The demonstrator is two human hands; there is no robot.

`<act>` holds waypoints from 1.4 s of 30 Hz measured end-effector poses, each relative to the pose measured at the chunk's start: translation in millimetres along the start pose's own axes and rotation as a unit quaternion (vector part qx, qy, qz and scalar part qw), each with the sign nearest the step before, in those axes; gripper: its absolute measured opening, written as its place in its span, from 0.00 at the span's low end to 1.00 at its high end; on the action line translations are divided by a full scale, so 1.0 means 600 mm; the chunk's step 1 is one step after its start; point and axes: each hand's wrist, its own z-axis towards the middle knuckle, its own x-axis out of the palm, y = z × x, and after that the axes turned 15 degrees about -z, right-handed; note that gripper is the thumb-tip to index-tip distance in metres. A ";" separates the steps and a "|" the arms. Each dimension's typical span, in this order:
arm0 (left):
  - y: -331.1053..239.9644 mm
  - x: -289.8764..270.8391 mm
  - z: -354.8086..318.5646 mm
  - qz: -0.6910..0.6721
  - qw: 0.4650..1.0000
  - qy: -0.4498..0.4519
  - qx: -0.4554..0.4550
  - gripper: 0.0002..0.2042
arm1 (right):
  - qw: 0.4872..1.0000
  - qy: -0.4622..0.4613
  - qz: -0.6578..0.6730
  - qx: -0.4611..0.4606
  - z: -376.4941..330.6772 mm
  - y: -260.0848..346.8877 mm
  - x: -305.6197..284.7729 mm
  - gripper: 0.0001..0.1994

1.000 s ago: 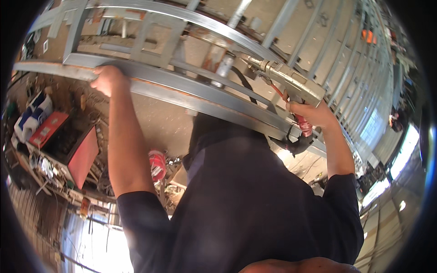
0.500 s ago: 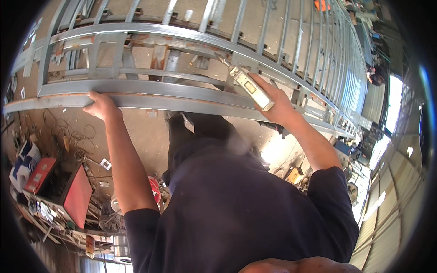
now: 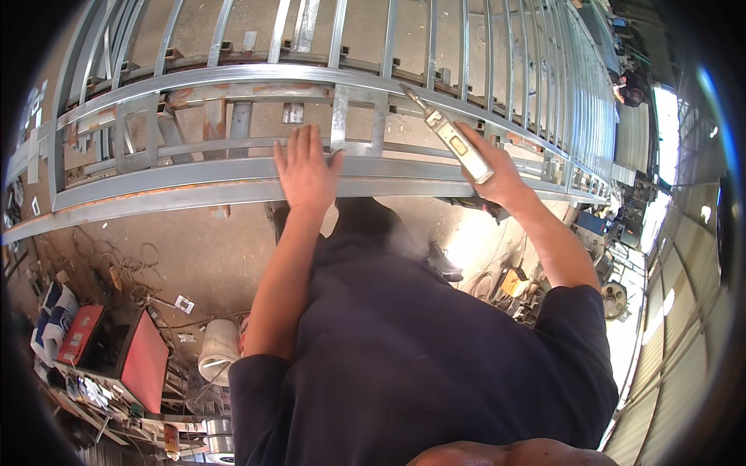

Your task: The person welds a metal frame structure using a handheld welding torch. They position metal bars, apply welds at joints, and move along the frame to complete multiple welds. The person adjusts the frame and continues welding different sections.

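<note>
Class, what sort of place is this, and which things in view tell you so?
Probably a metal fabrication workshop: a long barred metal frame lies ahead, the right hand grips what looks like a welding gun, and corrugated sheeting shows at right.

The brown floor [image 3: 214, 268] carries looped cables [image 3: 148, 266], a whitish bucket [image 3: 218, 349]; what bears the metal frame [image 3: 311, 74] is unclear.

On my head, the left fisheye camera looks down over my dark shirt [image 3: 420, 334], which fills the near lower middle, with my left hand [image 3: 305, 177] and right hand [image 3: 497, 175] farther off. The metal frame [image 3: 233, 75] bows across the top; toward the rim, details seem too blurred to trust.
</note>
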 end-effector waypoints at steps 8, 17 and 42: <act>-0.096 0.096 0.025 0.058 0.992 0.002 -0.108 0.49 | 0.993 0.027 -0.005 -0.114 0.036 -0.068 -0.043 0.43; -0.118 0.096 0.035 0.079 0.983 0.020 -0.167 0.54 | 0.981 0.032 -0.010 -0.189 0.129 -0.022 0.041 0.43; -0.121 0.086 0.038 0.097 0.976 0.085 -0.176 0.52 | 0.979 -0.014 -0.045 -0.196 0.137 0.022 0.084 0.48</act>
